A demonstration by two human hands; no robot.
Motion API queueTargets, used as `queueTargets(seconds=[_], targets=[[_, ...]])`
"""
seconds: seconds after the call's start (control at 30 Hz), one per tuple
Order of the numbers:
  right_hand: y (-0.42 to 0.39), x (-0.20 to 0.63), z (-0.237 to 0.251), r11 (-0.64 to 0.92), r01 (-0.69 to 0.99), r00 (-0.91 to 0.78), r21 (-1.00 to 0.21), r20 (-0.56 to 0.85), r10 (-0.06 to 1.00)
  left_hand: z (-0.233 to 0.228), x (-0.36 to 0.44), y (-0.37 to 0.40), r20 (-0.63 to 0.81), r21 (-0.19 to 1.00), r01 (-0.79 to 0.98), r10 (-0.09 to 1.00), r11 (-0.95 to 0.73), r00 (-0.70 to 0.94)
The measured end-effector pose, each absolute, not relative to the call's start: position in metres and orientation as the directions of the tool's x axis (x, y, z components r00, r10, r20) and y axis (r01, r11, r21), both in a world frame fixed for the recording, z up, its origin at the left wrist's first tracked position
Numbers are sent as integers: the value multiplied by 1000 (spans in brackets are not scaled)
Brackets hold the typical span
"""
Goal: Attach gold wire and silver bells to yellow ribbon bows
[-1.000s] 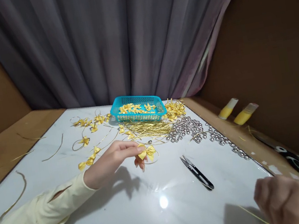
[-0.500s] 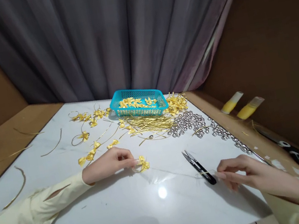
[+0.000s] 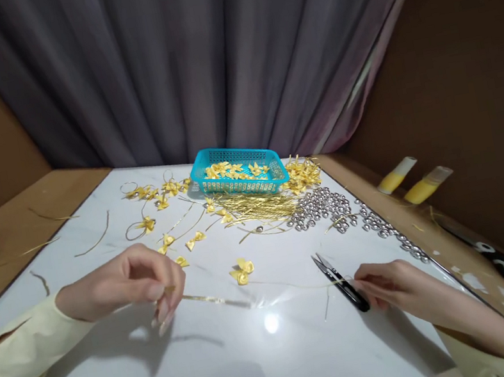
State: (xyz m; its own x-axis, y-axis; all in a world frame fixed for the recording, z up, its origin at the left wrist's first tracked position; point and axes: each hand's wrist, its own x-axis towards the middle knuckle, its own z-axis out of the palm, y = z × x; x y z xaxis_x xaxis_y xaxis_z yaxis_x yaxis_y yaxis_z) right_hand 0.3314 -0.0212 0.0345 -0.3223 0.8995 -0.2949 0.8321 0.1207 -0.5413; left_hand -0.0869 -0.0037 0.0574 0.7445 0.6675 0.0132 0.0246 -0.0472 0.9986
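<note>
L hand (image 3: 125, 285) pinches gold cord (image 3: 213, 298) at one end, R hand (image 3: 386, 285) pinches the other; yellow bow (image 3: 242, 271) lies between, ungripped.

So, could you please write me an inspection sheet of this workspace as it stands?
Surface: glossy white tabletop reflecting a lamp.
Job's things: gold wire stretched between both hands; yellow bow lying beside it.
Clutter: blue basket of bows, gold wire bundle, silver beads, black snips, two yellow tubes.
Grippers: left hand pinches one wire end; right hand pinches the other, beside the snips.
Cables: nothing seen.
Surroundings: grey curtain, brown walls.
</note>
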Motion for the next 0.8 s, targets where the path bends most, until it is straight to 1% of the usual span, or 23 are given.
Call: queueTargets(seconds=[0.07,0.13,0.17,0.2,0.23,0.27,0.3,0.33,0.37,0.43,0.47,0.53,0.57,0.63,0.7,0.8], targets=[[-20,332,29,112,866,-249,-488,-224,942,48,-84,-7,-28,999,-7,703,47,711],[-22,325,27,78,912,-110,-402,-57,992,37,-70,-9,-100,974,-76,705,214,702],[-24,317,28,56,923,-47,-382,33,998,31,-61,-9,-124,952,-118,708,283,695],[-27,306,29,37,922,-4,-386,87,996,26,-50,-8,-148,920,-166,709,354,689],[-32,293,32,50,898,-13,-438,87,996,21,-38,-7,-167,886,-200,690,419,704],[-37,279,34,81,848,-105,-523,-15,994,17,-27,-5,-176,851,-233,673,471,718],[-43,264,36,85,787,-230,-611,-162,960,13,-16,-4,-165,815,-277,663,509,730],[-49,250,38,58,728,-340,-684,-286,896,10,-7,-2,-148,783,-318,655,535,741],[-54,237,38,21,661,-408,-750,-336,849,6,0,-1,-136,750,-350,648,561,749],[-60,217,33,-74,464,-479,-883,-321,817,0,9,0,-110,698,-392,631,600,768],[-61,210,29,-126,357,-481,-925,-298,824,-2,10,1,-103,688,-394,619,610,779],[-61,201,20,-217,173,-410,-961,-271,871,-6,10,0,-96,705,-369,598,605,796],[-61,199,16,-237,111,-359,-965,-261,896,-8,9,1,-97,725,-346,586,596,805],[-59,198,10,-243,38,-239,-969,-244,940,-10,8,1,-101,753,-301,555,584,825],[-59,198,7,-226,9,-170,-974,-224,960,-10,7,2,-104,766,-264,518,586,849],[-58,199,5,-216,-52,-184,-975,-203,962,-10,7,4,-118,783,-222,488,582,865]])
